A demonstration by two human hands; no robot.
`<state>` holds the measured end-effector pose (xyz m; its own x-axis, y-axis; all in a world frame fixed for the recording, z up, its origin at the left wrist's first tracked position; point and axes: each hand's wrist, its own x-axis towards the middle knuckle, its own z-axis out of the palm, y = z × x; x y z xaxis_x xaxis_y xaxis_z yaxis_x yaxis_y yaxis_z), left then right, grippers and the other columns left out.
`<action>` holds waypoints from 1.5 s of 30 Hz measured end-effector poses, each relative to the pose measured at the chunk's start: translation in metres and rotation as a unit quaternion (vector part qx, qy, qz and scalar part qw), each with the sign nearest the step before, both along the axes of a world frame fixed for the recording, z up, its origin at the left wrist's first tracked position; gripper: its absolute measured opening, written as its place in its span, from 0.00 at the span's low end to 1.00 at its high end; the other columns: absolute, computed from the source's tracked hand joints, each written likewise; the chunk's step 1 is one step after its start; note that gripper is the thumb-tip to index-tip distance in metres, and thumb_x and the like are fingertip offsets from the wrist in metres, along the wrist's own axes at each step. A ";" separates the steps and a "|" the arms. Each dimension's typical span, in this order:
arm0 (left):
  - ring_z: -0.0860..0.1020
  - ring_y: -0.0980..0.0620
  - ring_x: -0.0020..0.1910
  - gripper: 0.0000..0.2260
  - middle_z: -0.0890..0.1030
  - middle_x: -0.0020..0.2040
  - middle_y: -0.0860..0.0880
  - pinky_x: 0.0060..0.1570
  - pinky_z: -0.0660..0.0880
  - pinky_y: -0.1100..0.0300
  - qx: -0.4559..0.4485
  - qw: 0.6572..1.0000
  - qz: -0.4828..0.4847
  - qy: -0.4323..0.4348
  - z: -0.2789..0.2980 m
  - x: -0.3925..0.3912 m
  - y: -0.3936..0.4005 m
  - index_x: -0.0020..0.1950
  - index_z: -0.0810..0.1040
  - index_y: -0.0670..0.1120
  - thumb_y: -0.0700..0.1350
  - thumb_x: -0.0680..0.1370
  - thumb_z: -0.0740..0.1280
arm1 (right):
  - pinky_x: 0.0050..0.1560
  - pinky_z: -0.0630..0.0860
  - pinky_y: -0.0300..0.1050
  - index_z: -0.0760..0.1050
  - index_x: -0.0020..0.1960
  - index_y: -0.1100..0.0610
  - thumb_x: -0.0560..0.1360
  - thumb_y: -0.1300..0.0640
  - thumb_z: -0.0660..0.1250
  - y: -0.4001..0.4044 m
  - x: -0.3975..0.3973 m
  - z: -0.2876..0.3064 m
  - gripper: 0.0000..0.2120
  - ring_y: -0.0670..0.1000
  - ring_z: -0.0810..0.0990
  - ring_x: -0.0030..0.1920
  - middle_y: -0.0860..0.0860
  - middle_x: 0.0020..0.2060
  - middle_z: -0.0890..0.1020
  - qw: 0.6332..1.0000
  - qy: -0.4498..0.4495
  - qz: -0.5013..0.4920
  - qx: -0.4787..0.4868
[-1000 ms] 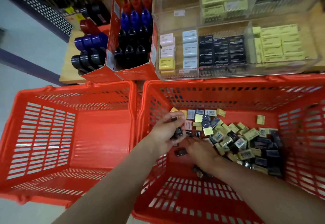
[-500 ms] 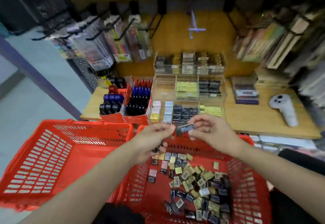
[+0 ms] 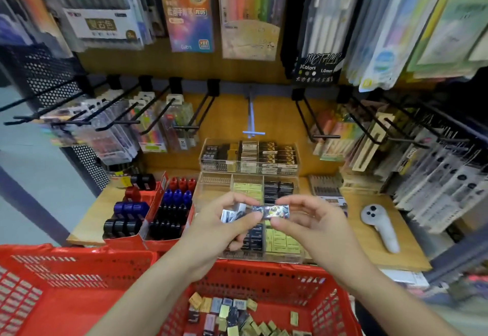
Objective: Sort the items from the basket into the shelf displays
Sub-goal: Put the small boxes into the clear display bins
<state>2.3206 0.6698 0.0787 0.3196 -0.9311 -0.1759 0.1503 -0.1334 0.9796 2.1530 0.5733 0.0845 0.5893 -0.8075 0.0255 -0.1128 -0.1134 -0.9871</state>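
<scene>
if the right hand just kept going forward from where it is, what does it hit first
Probably the clear acrylic display trays on the shelf straight ahead, likely the compartment of black boxes. The right hand, pinching a small dark box, looks raised above them; depth is unclear.

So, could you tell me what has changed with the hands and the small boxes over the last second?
Both hands came up out of the red basket to the clear shelf trays. The left hand carried up a few small boxes, and the right hand now pinches a dark box between them. The rest of the boxes stayed in the basket; the other basket is unchanged.
</scene>
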 end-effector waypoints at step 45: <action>0.80 0.39 0.51 0.14 0.79 0.56 0.35 0.37 0.82 0.49 0.052 0.898 0.168 0.403 -0.050 0.072 -0.051 0.55 0.82 0.45 0.34 0.72 0.69 | 0.45 0.72 0.30 0.76 0.63 0.54 0.76 0.59 0.70 -0.182 0.125 -0.070 0.15 0.48 0.81 0.50 0.50 0.52 0.82 0.928 0.259 -0.147 -0.225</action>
